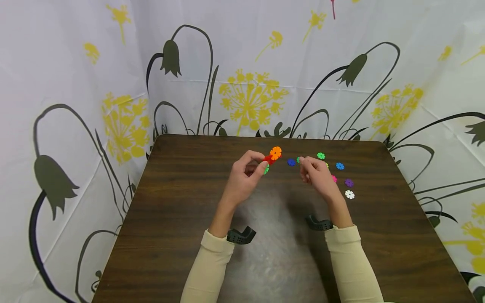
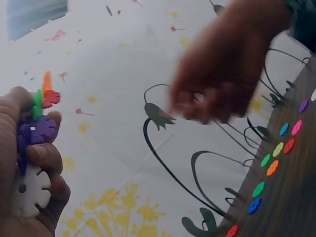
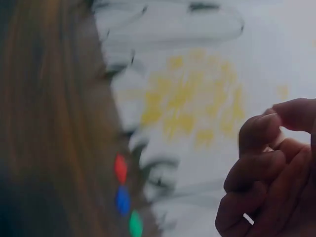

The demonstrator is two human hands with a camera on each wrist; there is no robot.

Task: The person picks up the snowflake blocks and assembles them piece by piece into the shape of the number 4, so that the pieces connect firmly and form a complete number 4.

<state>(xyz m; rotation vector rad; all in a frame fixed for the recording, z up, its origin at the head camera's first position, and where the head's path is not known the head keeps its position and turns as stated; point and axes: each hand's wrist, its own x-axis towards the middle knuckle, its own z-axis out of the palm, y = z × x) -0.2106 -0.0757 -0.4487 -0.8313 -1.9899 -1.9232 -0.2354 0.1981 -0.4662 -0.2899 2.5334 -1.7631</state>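
Note:
My left hand (image 1: 244, 172) grips a cluster of joined, notched flower-shaped plastic discs. In the left wrist view the cluster shows a white disc (image 2: 30, 192), purple discs (image 2: 42, 129), a green disc (image 2: 37, 104), a red disc (image 2: 51, 98) and an orange disc (image 2: 47, 81). The head view has its orange disc (image 1: 275, 152) uppermost, above thumb and forefinger. To the right of it my right hand (image 1: 318, 174) is raised over the table, blurred in the left wrist view. Its fingers are curled and the thumb meets the forefinger (image 3: 261, 129), with no disc showing between them.
Loose discs lie scattered on the dark wooden table (image 1: 170, 219), mostly around and beyond the right hand: blue (image 1: 291, 162), green (image 1: 321, 155), light blue (image 1: 339, 166), purple (image 1: 349, 183), white (image 1: 350, 194) and several more. A flower-printed curtain (image 1: 250, 50) hangs behind the table.

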